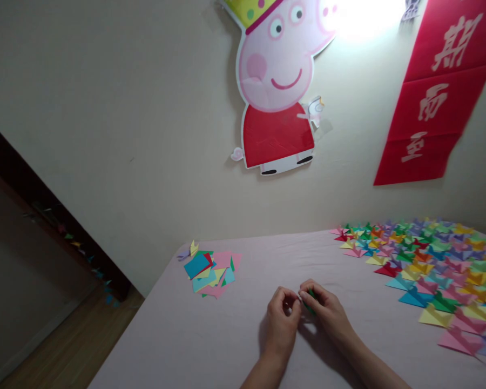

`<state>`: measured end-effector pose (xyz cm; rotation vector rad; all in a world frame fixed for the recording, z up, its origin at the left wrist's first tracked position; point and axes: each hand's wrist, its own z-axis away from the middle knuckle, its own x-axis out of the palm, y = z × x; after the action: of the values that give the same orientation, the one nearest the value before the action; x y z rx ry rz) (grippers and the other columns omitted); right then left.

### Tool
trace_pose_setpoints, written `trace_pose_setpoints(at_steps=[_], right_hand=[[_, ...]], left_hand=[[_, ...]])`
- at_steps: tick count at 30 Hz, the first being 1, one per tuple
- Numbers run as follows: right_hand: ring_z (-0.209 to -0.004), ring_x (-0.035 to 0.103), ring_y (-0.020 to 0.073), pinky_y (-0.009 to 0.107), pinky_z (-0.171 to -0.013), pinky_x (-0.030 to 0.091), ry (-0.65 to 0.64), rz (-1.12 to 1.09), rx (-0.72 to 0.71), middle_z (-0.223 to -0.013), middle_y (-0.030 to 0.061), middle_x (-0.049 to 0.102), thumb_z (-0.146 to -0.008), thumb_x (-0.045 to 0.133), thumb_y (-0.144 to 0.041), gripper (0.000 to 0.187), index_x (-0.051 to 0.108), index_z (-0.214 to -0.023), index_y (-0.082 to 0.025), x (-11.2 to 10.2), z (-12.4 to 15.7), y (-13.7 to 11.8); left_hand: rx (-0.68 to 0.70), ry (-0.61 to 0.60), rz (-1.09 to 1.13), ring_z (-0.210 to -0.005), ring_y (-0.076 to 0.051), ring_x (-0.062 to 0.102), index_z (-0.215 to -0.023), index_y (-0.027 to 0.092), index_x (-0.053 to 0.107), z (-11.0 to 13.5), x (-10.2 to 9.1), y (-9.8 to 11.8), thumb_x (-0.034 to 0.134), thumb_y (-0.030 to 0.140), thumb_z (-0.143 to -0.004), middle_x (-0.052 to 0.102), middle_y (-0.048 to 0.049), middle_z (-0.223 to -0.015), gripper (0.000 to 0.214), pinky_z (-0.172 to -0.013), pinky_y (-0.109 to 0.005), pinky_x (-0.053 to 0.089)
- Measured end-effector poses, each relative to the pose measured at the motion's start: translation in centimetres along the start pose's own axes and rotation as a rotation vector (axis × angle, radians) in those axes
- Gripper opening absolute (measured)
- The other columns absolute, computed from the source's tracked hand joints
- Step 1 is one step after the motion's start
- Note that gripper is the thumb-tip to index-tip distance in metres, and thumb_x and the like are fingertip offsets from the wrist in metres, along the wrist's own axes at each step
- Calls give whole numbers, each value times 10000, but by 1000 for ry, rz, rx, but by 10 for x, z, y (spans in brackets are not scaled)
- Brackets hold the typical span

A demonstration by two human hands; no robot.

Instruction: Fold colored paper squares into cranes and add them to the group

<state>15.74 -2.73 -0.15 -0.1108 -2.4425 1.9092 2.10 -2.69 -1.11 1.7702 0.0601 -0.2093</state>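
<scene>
Both hands meet above the table, fingertips nearly touching. My right hand (pixel 326 309) is closed around a small green piece of folded paper (pixel 311 298), mostly covered by the fingers. Thumb and forefinger of my left hand (pixel 282 319) are pinched together beside it; whatever lies between them is hidden. To the left sits a loose pile of coloured paper pieces (pixel 200 266), with blue, pink, yellow and green ones overlapping. Many folded paper figures (pixel 441 275) in mixed colours stand in close rows on the right.
A pale pink cloth covers the table (pixel 178 346), which meets the wall at the back. Two small folded figures (pixel 193 248) lie behind the paper pile. A cartoon pig cutout (pixel 278 135) and a red banner (pixel 425 108) hang above. Wooden floor (pixel 76 329) shows at left.
</scene>
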Motion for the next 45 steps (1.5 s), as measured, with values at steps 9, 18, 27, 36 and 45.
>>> trace_pose_setpoints(at_steps=[9,18,27,36,45], right_hand=[[-683,562,183,295,-631,464,-37,-142,106,-692,7,598,-735,733,-531,355,658,-720,-184,4,2,-5],[-558,466,135,271,-552,398,5,-92,167,-549,-24,542,-653,737,-647,483,631,-610,-178,7,1,-6],[-501,427,120,257,-505,354,20,-60,209,-492,-38,495,-623,740,-662,509,579,-545,-185,3,-1,-8],[-884,621,243,351,-792,496,-9,-45,-48,-911,53,666,-775,685,-485,263,709,-895,-252,-1,2,-1],[-869,604,225,327,-763,486,-105,-30,-76,-918,60,646,-816,664,-440,231,699,-826,-212,0,1,5]], left_hand=[[-66,-72,36,-674,-153,499,-733,201,591,0,-2,9,595,318,-804,578,12,-693,137,-640,-249,394],[-107,-3,187,-626,-135,433,-689,192,527,-8,-8,4,641,421,-750,498,32,-639,263,-601,-244,353],[-135,-40,254,-632,-133,415,-679,170,587,-11,-9,6,673,437,-716,516,22,-640,283,-615,-251,338],[-248,-73,349,-546,-99,328,-603,181,498,-18,-20,6,693,492,-680,427,47,-552,375,-545,-237,259],[-231,-95,326,-570,-108,310,-593,190,481,-20,-20,3,672,591,-681,383,54,-567,453,-556,-242,242]])
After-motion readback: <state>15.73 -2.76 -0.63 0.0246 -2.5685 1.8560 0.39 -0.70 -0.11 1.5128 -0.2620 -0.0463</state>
